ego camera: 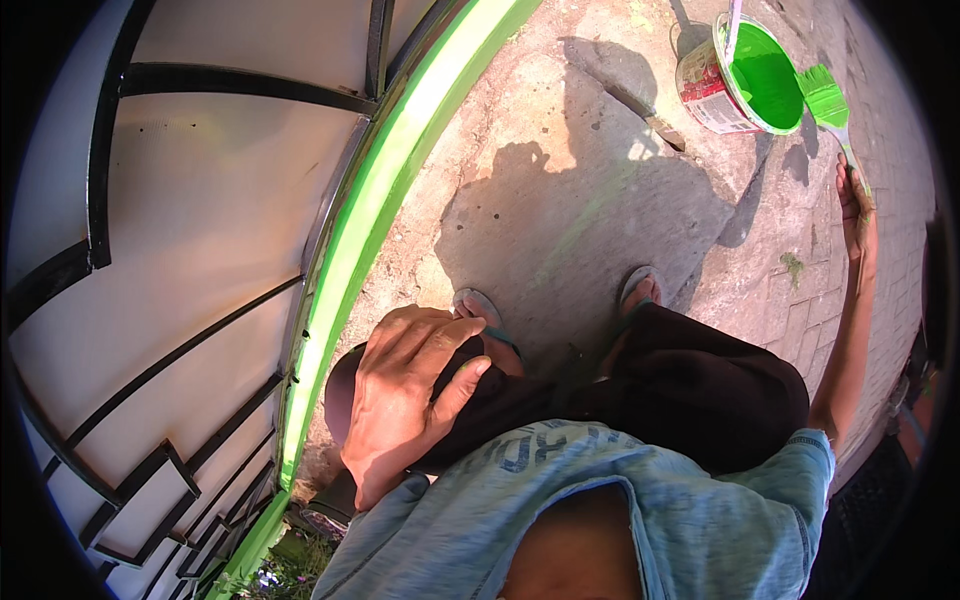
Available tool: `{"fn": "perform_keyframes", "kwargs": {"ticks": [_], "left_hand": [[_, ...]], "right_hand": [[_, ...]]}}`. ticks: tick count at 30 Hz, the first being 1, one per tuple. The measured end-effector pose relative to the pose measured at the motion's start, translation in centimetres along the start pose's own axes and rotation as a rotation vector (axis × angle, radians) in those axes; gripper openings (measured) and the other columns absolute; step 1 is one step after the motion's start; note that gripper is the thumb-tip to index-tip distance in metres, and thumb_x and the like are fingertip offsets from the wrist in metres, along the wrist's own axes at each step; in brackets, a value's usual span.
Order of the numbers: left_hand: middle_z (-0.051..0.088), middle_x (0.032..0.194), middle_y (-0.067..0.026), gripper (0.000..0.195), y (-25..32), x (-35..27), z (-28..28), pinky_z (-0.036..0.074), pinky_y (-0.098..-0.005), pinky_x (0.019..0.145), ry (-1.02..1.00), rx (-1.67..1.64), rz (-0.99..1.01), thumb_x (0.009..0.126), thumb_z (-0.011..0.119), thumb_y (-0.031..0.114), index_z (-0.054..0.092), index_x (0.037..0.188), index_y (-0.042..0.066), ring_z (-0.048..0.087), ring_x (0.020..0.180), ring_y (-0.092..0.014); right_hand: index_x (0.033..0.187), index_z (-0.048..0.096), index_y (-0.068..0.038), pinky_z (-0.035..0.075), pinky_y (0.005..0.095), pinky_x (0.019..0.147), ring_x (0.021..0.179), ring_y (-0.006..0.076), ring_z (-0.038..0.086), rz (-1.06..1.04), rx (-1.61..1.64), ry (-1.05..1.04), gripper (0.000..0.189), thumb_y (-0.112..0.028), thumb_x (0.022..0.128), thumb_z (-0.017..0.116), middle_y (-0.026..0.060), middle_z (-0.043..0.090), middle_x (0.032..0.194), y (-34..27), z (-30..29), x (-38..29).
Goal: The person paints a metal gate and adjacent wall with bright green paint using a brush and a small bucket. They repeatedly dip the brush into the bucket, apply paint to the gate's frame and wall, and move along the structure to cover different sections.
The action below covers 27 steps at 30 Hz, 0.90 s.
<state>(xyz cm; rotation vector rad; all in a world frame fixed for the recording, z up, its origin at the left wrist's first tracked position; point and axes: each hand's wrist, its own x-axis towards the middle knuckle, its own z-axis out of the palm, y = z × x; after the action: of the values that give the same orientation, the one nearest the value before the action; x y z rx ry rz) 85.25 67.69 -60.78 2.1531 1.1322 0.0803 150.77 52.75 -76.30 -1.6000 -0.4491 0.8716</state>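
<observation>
My right hand (857, 196) reaches out at the far right and grips the handle of a flat paintbrush (826, 97). Its bristles are loaded with bright green paint and are beside the rim of a plastic paint bucket (709, 94); whether they touch it I cannot tell. Green paint (772, 82) lies inside the bucket, and a pale stick (733, 34) stands up from it. My left hand (409, 390) rests on my knee with nothing in it, thumb apart from the fingers and a green smudge by the thumbnail. A green-painted ledge (375, 225) runs along my left side.
Black metal bars with pale panels (217, 172) rise beyond the ledge. Underfoot is a concrete slab (555, 225) with a raised, cracked edge, bordering brick-patterned paving (810, 300). Plants (289, 566) grow low by the ledge. My sandalled feet are on the slab.
</observation>
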Motion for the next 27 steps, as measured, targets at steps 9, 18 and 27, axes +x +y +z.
{"fn": "perform_keyframes", "kwargs": {"ticks": [9, 18, 27], "left_hand": [[0.069, 0.105, -0.0127, 0.039, -1.2, 0.0, -0.8, 0.050, -0.0444, 0.094, -0.118, -0.022, 0.101, 0.086, 0.079, 0.024, 0.068, 0.118, 0.005, 0.063, 0.106, -0.032], [0.070, 0.107, -0.0077, 0.046, -2.4, -0.5, -1.2, 0.052, -0.0449, 0.095, -0.160, 0.031, 0.173, 0.082, 0.082, 0.030, 0.070, 0.118, 0.005, 0.064, 0.108, -0.026], [0.070, 0.108, -0.0094, 0.050, -3.1, -0.9, -1.5, 0.051, -0.0460, 0.096, -0.237, 0.094, 0.050, 0.080, 0.083, 0.032, 0.069, 0.121, 0.006, 0.064, 0.109, -0.027]], "right_hand": [[0.130, 0.057, 0.003, 0.054, 0.0256, 0.081, 0.090, 0.0109, 0.063, 0.247, 0.395, -0.608, 0.040, -0.021, 0.100, 0.066, 0.0125, 0.068, 0.110, -3.5, 19.0, -5.4], [0.128, 0.061, -0.003, 0.056, 0.0259, 0.080, 0.086, 0.0115, 0.066, 0.662, 0.316, -1.004, 0.030, -0.012, 0.100, 0.066, 0.0126, 0.072, 0.110, 14.4, 40.7, -10.3], [0.097, 0.070, -0.006, 0.053, 0.0268, 0.074, 0.079, 0.0122, 0.067, 0.630, 0.459, -0.718, 0.012, -0.014, 0.092, 0.077, 0.0057, 0.072, 0.089, 27.1, 47.2, -14.9]]}}
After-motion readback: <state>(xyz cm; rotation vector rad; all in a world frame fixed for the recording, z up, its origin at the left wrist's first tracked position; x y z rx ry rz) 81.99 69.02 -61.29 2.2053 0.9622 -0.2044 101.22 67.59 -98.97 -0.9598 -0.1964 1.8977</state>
